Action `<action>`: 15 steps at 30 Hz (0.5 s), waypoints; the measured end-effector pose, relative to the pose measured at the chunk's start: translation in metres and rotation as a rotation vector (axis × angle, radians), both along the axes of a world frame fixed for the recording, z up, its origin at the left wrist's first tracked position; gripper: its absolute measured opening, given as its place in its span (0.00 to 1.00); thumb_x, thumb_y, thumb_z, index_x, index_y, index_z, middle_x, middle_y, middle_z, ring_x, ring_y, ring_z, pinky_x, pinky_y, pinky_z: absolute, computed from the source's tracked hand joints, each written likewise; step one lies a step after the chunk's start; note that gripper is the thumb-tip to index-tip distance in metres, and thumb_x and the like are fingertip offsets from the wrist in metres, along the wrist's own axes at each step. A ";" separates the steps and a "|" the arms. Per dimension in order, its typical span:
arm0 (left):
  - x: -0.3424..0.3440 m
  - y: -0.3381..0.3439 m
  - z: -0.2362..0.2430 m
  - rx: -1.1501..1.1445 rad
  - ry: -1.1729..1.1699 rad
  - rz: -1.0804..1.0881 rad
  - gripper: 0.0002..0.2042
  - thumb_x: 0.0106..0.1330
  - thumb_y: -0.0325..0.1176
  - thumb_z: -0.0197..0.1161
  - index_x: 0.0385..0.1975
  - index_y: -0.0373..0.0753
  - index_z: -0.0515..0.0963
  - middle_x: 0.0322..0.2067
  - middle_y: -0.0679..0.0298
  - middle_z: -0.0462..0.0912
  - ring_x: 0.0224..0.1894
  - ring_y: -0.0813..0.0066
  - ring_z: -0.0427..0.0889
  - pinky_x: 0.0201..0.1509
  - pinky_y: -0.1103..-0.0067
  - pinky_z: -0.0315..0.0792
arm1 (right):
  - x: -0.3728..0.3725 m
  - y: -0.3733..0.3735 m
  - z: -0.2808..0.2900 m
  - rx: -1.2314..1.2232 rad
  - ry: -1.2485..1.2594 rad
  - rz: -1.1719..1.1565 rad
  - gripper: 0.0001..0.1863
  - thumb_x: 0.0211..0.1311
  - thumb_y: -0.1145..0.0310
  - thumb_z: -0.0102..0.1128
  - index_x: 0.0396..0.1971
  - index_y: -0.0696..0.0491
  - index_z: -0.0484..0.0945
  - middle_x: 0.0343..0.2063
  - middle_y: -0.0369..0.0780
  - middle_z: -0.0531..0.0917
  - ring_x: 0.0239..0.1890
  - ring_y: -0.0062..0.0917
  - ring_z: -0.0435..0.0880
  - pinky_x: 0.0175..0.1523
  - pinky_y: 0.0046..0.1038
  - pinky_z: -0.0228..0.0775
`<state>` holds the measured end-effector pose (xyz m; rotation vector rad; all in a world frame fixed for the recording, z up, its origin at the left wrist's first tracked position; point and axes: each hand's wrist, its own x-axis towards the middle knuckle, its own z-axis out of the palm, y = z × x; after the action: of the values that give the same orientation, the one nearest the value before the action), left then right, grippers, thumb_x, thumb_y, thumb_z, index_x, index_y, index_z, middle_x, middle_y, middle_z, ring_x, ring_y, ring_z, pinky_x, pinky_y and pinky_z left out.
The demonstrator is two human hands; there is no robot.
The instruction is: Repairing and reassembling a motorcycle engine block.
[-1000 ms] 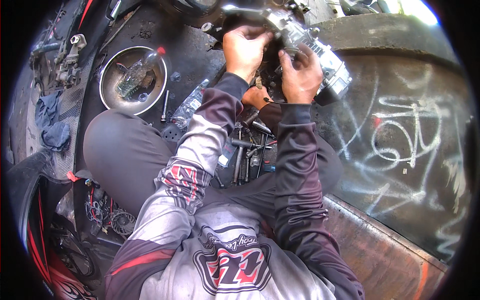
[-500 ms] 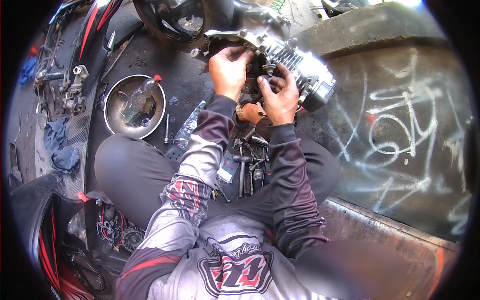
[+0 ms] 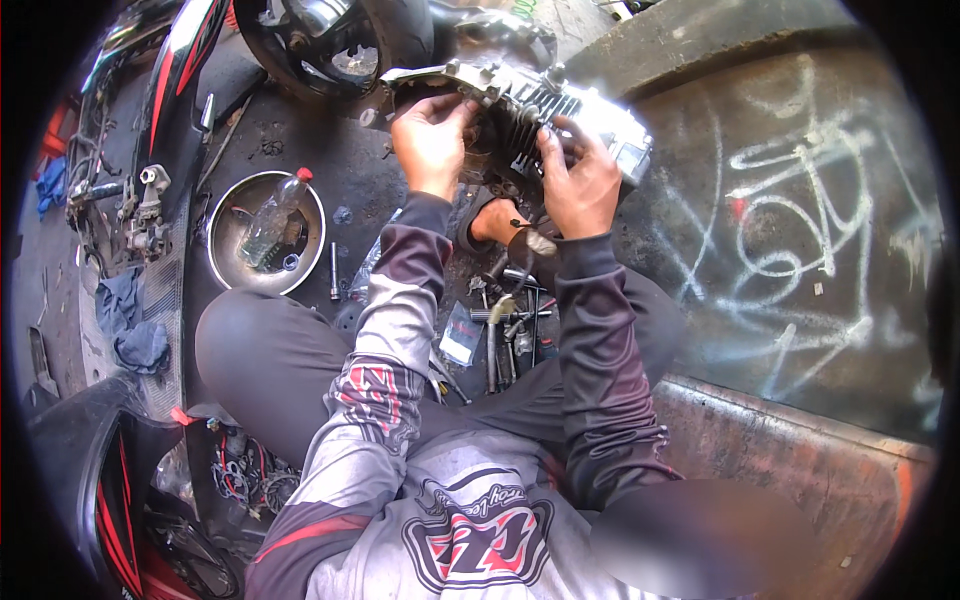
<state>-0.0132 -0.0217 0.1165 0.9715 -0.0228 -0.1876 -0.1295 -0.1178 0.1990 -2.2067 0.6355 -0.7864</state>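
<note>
Slanting across the upper middle, a silvery finned engine (image 3: 612, 125) sits just beyond the knees of the seated person. The left hand (image 3: 430, 145) has its thumb and fingers drawn together at the engine's near left edge; whether they pinch anything cannot be told. Beside the fins, the right hand (image 3: 582, 185) curls its fingers partway, their tips against or just before the metal, any small part between them hidden. Nearer the legs, below a bare foot (image 3: 494, 222), metal tools (image 3: 496, 345) lie jumbled beside a clear packet (image 3: 460, 338), its contents unclear. Leftward on the floor, a round metal bowl (image 3: 309, 222) holds a clear plastic bottle (image 3: 268, 230), tilted, its red cap at the rim, plus a small clear ring and something dark. The left sleeve partly covers another clear plastic piece (image 3: 371, 268). A wheel (image 3: 405, 30) is cut off above; a blurred dark shape (image 3: 700, 535) obscures the lower right.
</note>
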 end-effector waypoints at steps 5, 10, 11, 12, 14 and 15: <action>-0.002 0.000 0.000 0.012 0.000 -0.005 0.10 0.65 0.20 0.70 0.45 0.24 0.83 0.38 0.56 0.89 0.34 0.77 0.86 0.36 0.81 0.83 | 0.014 -0.012 0.025 -0.171 -0.010 0.037 0.14 0.64 0.63 0.70 0.44 0.57 0.87 0.31 0.47 0.90 0.32 0.30 0.90 0.41 0.31 0.81; 0.000 -0.002 -0.002 0.010 -0.015 0.002 0.10 0.65 0.20 0.70 0.45 0.24 0.83 0.38 0.56 0.89 0.34 0.77 0.87 0.37 0.81 0.83 | 0.020 -0.013 0.034 -0.244 -0.013 0.061 0.14 0.64 0.63 0.69 0.43 0.56 0.88 0.32 0.46 0.90 0.33 0.30 0.90 0.42 0.31 0.80; 0.000 -0.001 -0.002 0.030 -0.013 -0.005 0.11 0.65 0.20 0.70 0.45 0.24 0.83 0.38 0.55 0.89 0.34 0.77 0.87 0.37 0.81 0.83 | 0.019 -0.010 0.034 -0.244 -0.015 0.067 0.14 0.64 0.63 0.69 0.43 0.56 0.88 0.32 0.46 0.90 0.33 0.30 0.90 0.42 0.31 0.80; 0.000 0.000 0.000 0.050 -0.010 -0.014 0.11 0.65 0.19 0.70 0.45 0.24 0.82 0.38 0.55 0.89 0.34 0.76 0.87 0.37 0.81 0.83 | 0.017 -0.007 0.035 -0.265 0.000 0.055 0.14 0.65 0.63 0.69 0.43 0.56 0.88 0.32 0.47 0.90 0.33 0.31 0.90 0.43 0.31 0.80; -0.001 0.002 0.003 0.028 0.000 -0.006 0.11 0.65 0.19 0.69 0.45 0.23 0.82 0.38 0.54 0.89 0.35 0.76 0.87 0.37 0.80 0.84 | 0.013 -0.002 0.035 -0.308 0.029 0.030 0.14 0.65 0.62 0.69 0.43 0.56 0.88 0.31 0.48 0.90 0.33 0.31 0.90 0.44 0.31 0.80; -0.001 0.002 0.002 0.021 0.006 -0.014 0.11 0.65 0.19 0.69 0.45 0.23 0.82 0.38 0.54 0.89 0.35 0.76 0.87 0.37 0.80 0.84 | 0.010 -0.004 0.031 -0.315 0.058 0.021 0.14 0.65 0.62 0.69 0.41 0.57 0.89 0.31 0.48 0.89 0.33 0.32 0.90 0.43 0.32 0.80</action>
<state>-0.0140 -0.0200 0.1188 0.9915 -0.0223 -0.2035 -0.1191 -0.1222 0.2304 -2.5249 0.5451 -0.8624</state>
